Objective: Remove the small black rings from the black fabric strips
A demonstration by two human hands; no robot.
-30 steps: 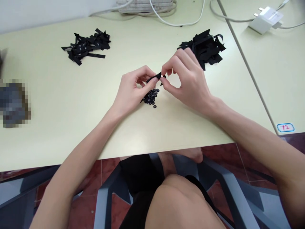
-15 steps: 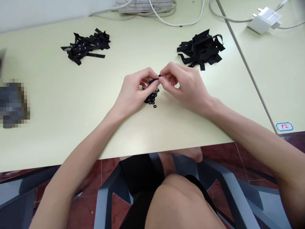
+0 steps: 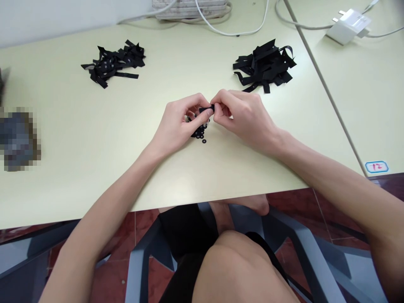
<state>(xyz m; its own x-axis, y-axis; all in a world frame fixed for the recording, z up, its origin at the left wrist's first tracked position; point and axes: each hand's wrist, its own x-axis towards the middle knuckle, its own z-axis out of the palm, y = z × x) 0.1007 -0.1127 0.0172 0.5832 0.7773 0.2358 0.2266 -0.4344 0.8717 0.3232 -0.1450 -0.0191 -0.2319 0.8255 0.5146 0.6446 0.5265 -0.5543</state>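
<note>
Between my two hands is a short black fabric strip (image 3: 205, 110). My left hand (image 3: 180, 122) pinches it between thumb and forefinger. My right hand (image 3: 241, 109) is closed at the strip's right end, its fingertips pressed against it. Below my left fingers lies a small heap of round black discs (image 3: 198, 131) with light marks, partly hidden by that hand. One loose disc (image 3: 204, 141) sits just in front of the heap.
Black strips are piled at the back left (image 3: 115, 63), some with discs on them, and another strip pile (image 3: 265, 65) lies back right. A white charger (image 3: 349, 26) and cables are behind. A blurred object (image 3: 19, 141) is far left. The table edge (image 3: 221, 200) runs near me.
My right fingers have shifted from a thumb-and-finger pinch to a more curled hold at the strip's end. Both hands are slightly lower, and the strip has turned a little.
</note>
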